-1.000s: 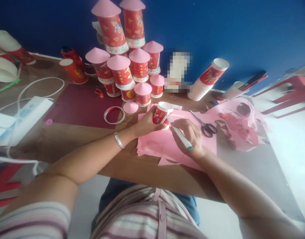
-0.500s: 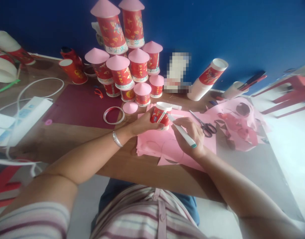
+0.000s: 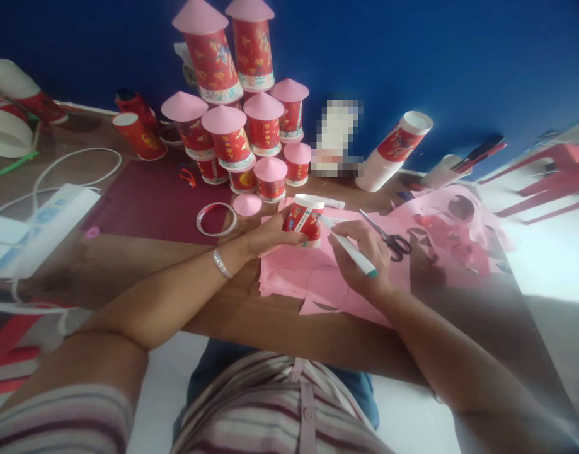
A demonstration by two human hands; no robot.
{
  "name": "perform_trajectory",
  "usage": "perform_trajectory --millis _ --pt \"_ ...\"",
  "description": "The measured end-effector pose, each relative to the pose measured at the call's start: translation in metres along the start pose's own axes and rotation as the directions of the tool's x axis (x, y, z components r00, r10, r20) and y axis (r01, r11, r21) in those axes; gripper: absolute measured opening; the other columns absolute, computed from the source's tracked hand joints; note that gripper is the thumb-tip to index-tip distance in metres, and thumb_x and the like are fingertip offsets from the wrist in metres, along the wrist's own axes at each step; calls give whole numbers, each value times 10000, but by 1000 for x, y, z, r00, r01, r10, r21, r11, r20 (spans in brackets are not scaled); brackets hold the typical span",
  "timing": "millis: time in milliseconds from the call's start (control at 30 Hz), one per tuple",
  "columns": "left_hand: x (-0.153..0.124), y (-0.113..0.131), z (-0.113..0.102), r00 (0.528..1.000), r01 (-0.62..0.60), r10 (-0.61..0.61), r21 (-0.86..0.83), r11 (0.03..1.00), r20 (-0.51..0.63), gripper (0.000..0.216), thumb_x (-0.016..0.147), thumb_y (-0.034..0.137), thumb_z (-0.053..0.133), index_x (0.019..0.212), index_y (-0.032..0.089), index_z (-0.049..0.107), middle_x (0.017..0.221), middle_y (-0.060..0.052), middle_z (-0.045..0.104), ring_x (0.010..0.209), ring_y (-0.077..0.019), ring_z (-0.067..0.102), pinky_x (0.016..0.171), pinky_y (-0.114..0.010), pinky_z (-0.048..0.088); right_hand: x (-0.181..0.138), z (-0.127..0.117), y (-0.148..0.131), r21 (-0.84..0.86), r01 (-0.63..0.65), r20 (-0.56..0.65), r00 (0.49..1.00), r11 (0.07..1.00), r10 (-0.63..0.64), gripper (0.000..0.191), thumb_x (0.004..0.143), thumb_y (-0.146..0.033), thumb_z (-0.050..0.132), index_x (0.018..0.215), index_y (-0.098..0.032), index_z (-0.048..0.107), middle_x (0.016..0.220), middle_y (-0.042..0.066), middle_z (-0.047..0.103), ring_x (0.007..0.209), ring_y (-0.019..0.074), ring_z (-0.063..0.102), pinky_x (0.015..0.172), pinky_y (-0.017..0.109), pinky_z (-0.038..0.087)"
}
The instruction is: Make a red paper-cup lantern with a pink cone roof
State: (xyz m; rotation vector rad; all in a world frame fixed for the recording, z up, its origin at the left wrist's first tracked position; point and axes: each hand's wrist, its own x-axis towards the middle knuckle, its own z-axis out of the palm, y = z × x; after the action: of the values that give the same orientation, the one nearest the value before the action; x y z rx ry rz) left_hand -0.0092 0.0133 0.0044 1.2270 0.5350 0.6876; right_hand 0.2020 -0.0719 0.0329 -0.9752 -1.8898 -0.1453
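With our left hand point(image 3: 269, 235) we are gripping a red cup point(image 3: 310, 220) in curled fingers, presumably for steadiness; our right hand point(image 3: 373, 251) is pinching a marker point(image 3: 358, 256) just beside it, pink paper point(image 3: 289, 272) lying beneath both hands.

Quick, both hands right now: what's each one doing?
Left hand: closed around the red paper cup.
Right hand: closed on the white marker, its green end toward the wrist.

I count 9 pink conical paper roofs point(image 3: 223, 118): 8 capping red patterned cylinders point(image 3: 229, 146), 1 loose. Held: 1 red printed paper cup point(image 3: 306, 217), 1 white green-ended marker point(image 3: 356, 255). Also 1 pair of black-handled scissors point(image 3: 393, 243), 1 thin white-and-red ring point(image 3: 233, 219), 1 maroon mat point(image 3: 157, 208).
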Motion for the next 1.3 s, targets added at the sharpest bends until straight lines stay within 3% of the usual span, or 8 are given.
perform_trajectory --millis 367,733,900,1300 --pt "-3 5 1 998 7 -4 -44 999 57 539 743 408 946 1179 186 718 1111 -110 781 1081 -277 761 994 -490 622 1 0 1 -24 13 -12 1000 1000 -13 68 1058 -188 638 1103 -238 637 904 33 787 820 196 791 733 319 633" --pt "-2 13 5 995 -70 72 -32 997 67 389 743 413 944 968 181 727 921 -58 733 874 -200 699 840 -386 609 -3 1 0 7 26 14 1000 1000 -26 135 1031 -132 649 1132 -220 636 915 34 775 825 189 780 706 311 624" --pt "-1 11 4 992 -102 107 -67 993 68 359 755 373 935 955 162 725 885 -48 719 834 -165 672 799 -315 578 -3 1 -1 7 29 33 999 1000 -29 116 1038 -143 636 1123 -222 626 912 34 775 790 186 768 668 310 608" --pt "0 6 2 993 -102 105 -67 993 49 353 762 328 925 979 157 706 883 -42 701 814 -163 657 784 -322 550 -7 3 -4 -3 34 46 998 999 -34 138 1021 -118 632 1108 -224 632 897 24 787 774 178 765 701 310 616"
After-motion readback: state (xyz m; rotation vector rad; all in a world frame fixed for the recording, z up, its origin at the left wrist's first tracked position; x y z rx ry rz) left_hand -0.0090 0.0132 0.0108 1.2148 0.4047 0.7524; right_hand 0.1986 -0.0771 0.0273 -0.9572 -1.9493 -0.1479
